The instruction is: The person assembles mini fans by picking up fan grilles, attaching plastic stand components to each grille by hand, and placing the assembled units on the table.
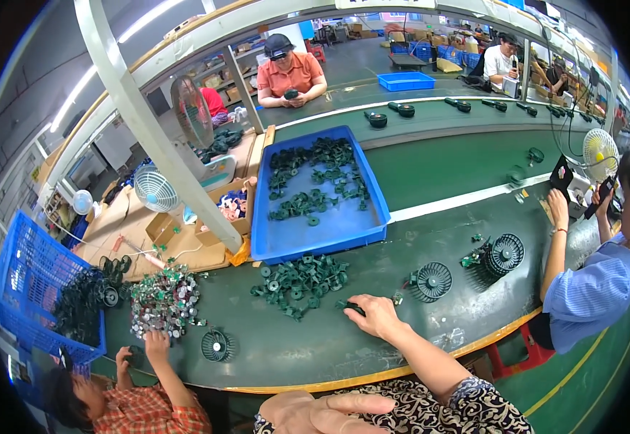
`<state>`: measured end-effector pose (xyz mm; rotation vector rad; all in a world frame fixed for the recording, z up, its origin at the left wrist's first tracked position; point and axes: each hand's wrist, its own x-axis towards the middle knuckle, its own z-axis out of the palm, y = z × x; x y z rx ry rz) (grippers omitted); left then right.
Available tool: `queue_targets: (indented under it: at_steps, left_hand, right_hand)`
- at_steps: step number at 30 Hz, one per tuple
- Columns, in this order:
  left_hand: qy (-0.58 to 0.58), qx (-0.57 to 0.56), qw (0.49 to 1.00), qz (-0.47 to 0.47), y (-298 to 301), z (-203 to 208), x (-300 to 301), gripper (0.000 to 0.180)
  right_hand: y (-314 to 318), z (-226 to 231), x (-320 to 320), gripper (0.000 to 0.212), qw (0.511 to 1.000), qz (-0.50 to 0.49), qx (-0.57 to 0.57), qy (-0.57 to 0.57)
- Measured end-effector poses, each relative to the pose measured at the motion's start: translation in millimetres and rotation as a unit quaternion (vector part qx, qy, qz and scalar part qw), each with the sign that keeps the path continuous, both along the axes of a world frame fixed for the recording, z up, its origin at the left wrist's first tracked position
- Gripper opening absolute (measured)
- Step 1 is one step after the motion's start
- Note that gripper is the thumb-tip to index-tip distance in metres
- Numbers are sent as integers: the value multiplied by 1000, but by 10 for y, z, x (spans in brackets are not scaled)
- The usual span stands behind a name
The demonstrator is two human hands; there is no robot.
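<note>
At the table's front edge my left hand (322, 414) is held low with its fingers stretched out and nothing in them. My right hand (374, 317) reaches forward onto the green worktop, its fingers closed over a small dark green plastic part (354, 309). Just left of that hand lies a loose pile of small dark green plastic parts (302, 286). To its right stands a slotted round fan wheel (430, 281), and farther right are more fan wheels (506, 253) close together with a small green part against them.
A blue tray (315, 242) with green parts stands beyond the pile. Left are a heap of small motors (164, 300), another fan wheel (216, 346) and a blue crate (29, 289). Co-workers sit close on both sides. Handheld fans (402, 109) line the far belt.
</note>
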<state>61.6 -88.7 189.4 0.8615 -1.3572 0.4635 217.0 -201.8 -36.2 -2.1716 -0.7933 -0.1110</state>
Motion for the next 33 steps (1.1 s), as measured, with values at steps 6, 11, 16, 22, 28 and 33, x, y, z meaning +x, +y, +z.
queue_targets:
  at_steps: [6,11,16,22,28,33]
  left_hand:
    - [14,39,999,-26,75,-47,-217,64]
    - [65,69,995,10,203,-585,-594,56]
    - [178,132,945,239,201,-579,-716,55]
    - [426,110,708,552,912,-1252,507,40]
    - [316,170,393,847,2220,-1930,-258,35]
    - [407,242,268,839,2653,-2018,-691,25]
  right_hand:
    - [-22,50,-59,33,1000,-8,-14,-3]
    - [44,-85,-21,32,999,-13,-15,-31]
    - [107,96,-81,32,999,-6,7,-48]
    - [100,44,3,30,999,-7,-36,-24]
    - [41,85,-69,28,999,-19,-27,-16]
    - [73,156,-124,28,998,-34,-53,-6]
